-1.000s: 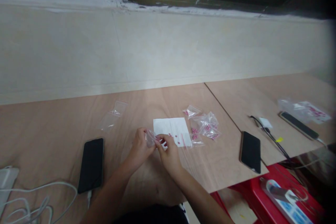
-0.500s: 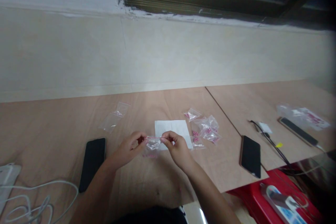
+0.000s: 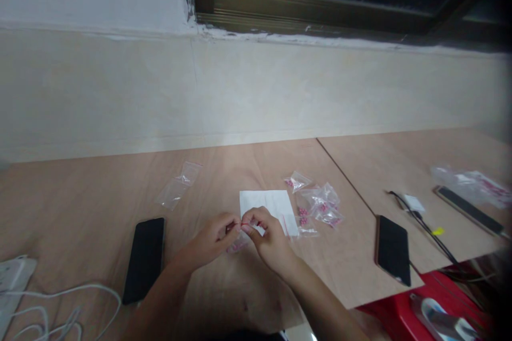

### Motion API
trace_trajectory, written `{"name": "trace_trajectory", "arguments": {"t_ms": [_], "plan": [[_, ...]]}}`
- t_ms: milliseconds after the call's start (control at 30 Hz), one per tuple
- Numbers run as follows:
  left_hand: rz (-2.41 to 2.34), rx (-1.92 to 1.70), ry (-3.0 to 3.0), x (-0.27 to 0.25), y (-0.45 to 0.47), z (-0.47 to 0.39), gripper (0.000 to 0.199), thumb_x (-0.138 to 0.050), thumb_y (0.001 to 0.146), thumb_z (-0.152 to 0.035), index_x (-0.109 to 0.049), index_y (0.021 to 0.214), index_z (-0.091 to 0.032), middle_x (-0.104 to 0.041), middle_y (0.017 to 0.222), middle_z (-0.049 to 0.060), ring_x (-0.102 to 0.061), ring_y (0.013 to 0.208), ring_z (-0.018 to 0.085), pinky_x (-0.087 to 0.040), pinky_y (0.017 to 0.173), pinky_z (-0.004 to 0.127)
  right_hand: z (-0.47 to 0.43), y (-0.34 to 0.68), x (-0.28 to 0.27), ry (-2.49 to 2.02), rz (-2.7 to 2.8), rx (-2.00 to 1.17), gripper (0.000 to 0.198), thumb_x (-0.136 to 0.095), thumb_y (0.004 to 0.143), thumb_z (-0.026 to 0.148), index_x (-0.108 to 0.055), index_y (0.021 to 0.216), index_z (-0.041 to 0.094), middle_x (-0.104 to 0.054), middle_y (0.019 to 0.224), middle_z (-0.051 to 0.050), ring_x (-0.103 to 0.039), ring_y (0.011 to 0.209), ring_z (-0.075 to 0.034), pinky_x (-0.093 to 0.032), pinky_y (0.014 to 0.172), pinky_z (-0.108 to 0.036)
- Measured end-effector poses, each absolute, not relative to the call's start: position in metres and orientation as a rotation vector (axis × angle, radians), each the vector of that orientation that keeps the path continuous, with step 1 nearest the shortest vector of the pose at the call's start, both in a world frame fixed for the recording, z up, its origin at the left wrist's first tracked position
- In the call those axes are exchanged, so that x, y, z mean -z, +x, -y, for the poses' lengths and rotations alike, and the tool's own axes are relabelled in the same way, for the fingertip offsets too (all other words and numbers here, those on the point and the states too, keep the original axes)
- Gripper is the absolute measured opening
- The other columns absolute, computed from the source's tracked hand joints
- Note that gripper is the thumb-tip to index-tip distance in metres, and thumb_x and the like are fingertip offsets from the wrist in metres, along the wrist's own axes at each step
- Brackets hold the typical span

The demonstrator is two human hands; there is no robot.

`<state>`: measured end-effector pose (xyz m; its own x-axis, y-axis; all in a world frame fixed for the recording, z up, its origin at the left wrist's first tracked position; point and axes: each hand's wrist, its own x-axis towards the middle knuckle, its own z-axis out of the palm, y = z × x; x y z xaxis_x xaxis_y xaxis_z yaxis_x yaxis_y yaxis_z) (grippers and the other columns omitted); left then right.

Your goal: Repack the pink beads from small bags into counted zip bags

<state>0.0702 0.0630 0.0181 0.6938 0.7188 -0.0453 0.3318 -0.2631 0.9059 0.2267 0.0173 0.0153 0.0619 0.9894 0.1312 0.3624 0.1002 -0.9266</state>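
Observation:
My left hand (image 3: 218, 235) and my right hand (image 3: 267, 233) meet fingertip to fingertip, both pinching the top edge of a small clear zip bag (image 3: 239, 245). Pink pieces show in the bag's lower part, and the fingers hide much of its upper edge. Just beyond the hands lies a sheet of white paper (image 3: 266, 201). To its right is a group of clear zip bags (image 3: 322, 203) with pink beads inside, one of them overlapping the paper's right edge.
Flat clear bags (image 3: 178, 186) lie at the back left. A black phone (image 3: 144, 258) is left of my arms, another phone (image 3: 393, 249) to the right. A white cable (image 3: 66, 314) and power strip (image 3: 16, 282) sit far left; a red stool (image 3: 400, 303) stands below the table's right edge.
My hands have come together along the bag's top edge, which was stretched between them before. The view has shifted slightly, so the table appears lower.

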Motion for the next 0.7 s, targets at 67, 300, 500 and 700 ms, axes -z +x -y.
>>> {"name": "trace_trajectory", "arguments": {"t_ms": [67, 300, 500, 700], "plan": [[-0.829, -0.469, 1.874, -0.014, 0.072, -0.063, 0.026, -0.038, 0.088, -0.033, -0.051, 0.072, -0.016, -0.047, 0.066, -0.003, -0.045, 0.062, 0.010, -0.036, 0.058, 0.022, -0.018, 0.225, -0.013, -1.421, 1.434, -0.851, 0.008, -0.055, 0.075, 0.018, -0.056, 0.067, 0.019, -0.056, 0.067, -0.001, -0.049, 0.070, -0.016, -0.038, 0.065, -0.027], [-0.919, -0.528, 1.806, -0.006, 0.064, -0.071, 0.024, -0.047, 0.084, -0.036, -0.059, 0.079, -0.016, -0.055, 0.071, 0.000, -0.051, 0.068, 0.012, -0.040, 0.061, 0.022, -0.021, 0.235, -0.006, -1.543, 1.308, -0.972, 0.011, -0.061, 0.072, 0.030, -0.061, 0.071, 0.019, -0.060, 0.066, -0.001, -0.050, 0.063, -0.015, -0.037, 0.060, -0.027], [-0.956, -0.587, 1.726, -0.012, 0.059, -0.076, 0.022, -0.050, 0.082, -0.033, -0.062, 0.077, -0.015, -0.060, 0.071, 0.001, -0.054, 0.069, 0.014, -0.042, 0.061, 0.022, -0.023, 0.250, 0.001, -1.478, 1.195, -1.109, 0.019, -0.061, 0.071, 0.037, -0.060, 0.072, 0.018, -0.061, 0.069, -0.002, -0.053, 0.065, -0.015, -0.039, 0.061, -0.027], [-0.960, -0.600, 1.664, -0.004, 0.057, -0.078, 0.020, -0.054, 0.080, -0.033, -0.064, 0.083, -0.016, -0.064, 0.079, 0.002, -0.058, 0.074, 0.014, -0.044, 0.068, 0.024, -0.021, 0.252, 0.001, -1.473, 1.197, -1.047, 0.011, -0.060, 0.070, 0.028, -0.059, 0.065, 0.019, -0.059, 0.065, 0.000, -0.050, 0.062, -0.013, -0.036, 0.060, -0.026]]}}
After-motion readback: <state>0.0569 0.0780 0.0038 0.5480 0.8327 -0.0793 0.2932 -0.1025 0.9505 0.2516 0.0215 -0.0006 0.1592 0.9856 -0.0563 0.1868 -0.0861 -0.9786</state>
